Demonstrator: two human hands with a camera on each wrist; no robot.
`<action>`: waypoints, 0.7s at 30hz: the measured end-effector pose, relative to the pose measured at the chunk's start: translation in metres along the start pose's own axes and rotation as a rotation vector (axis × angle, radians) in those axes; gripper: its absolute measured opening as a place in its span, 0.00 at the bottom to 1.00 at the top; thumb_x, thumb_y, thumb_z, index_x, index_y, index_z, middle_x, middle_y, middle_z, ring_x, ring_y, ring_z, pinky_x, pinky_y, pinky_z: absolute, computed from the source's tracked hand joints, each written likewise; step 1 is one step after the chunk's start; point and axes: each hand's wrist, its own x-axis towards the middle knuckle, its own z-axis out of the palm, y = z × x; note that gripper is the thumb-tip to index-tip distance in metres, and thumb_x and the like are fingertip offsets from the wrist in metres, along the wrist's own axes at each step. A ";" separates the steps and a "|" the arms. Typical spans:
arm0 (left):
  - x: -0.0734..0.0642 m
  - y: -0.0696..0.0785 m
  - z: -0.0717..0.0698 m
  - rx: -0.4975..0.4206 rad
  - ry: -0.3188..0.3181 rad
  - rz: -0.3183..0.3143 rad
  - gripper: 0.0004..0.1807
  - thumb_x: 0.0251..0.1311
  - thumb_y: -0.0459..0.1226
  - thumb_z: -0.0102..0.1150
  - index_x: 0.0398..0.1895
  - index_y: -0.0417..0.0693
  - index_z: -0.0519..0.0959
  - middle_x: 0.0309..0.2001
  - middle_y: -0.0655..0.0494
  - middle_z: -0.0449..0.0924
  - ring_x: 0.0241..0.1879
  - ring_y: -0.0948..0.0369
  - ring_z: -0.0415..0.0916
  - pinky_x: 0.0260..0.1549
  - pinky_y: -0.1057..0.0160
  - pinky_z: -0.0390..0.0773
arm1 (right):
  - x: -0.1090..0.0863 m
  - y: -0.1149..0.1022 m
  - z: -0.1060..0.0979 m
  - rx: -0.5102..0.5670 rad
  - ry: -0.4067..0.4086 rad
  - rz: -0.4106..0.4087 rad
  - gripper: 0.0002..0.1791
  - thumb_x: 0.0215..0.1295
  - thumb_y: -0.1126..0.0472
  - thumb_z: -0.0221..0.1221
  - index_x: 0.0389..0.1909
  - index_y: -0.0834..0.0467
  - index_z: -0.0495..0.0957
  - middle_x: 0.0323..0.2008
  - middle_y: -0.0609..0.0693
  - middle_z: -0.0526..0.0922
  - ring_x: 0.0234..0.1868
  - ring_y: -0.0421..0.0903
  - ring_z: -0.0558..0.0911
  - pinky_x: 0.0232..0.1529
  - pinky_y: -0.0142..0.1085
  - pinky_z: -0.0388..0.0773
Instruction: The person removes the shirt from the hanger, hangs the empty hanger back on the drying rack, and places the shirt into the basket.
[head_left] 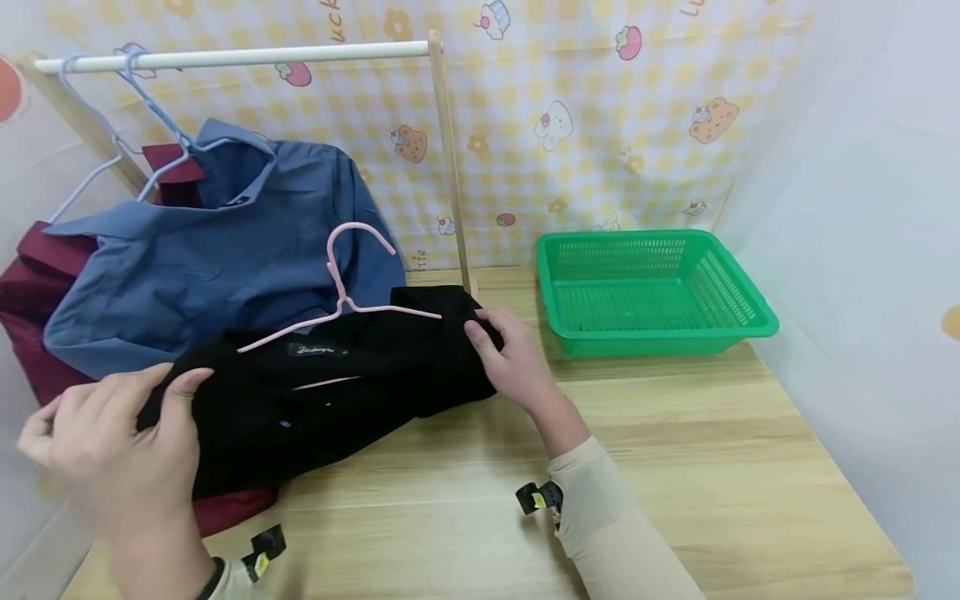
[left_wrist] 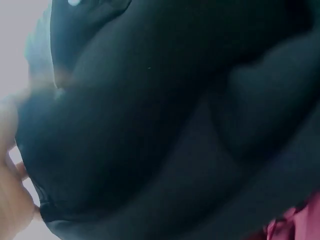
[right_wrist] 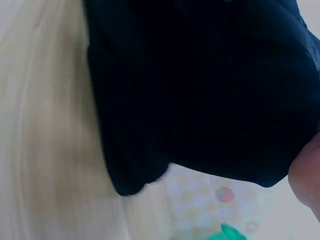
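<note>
A black shirt [head_left: 360, 375] with a label in its neck hangs stretched between the two hands in the head view. A pink hanger [head_left: 341, 304] sits in its neck opening, the hook upward and free of the rail. My left hand [head_left: 123, 442], somewhat blurred, grips the shirt at the left shoulder; its wrist view shows fingers [left_wrist: 12, 185] along the edge of the black cloth [left_wrist: 125, 125]. With thumb and fingers, my right hand [head_left: 513, 354] pinches the right shoulder. In the right wrist view the dark cloth [right_wrist: 210, 100] covers most of the picture.
Behind the shirt, a blue shirt [head_left: 247, 250] and a maroon garment [head_left: 30, 308] hang on light-blue hangers from a white rail [head_left: 247, 57] with wooden posts. A green basket [head_left: 652, 342] stands at the back right of the wooden table [head_left: 675, 467].
</note>
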 end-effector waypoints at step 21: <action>-0.019 0.052 0.067 -0.279 -0.539 -0.305 0.13 0.68 0.41 0.71 0.43 0.39 0.86 0.49 0.39 0.88 0.53 0.39 0.73 0.59 0.43 0.66 | -0.027 -0.001 -0.121 -0.328 0.332 -0.305 0.08 0.73 0.72 0.61 0.47 0.70 0.86 0.35 0.62 0.86 0.42 0.60 0.81 0.47 0.50 0.74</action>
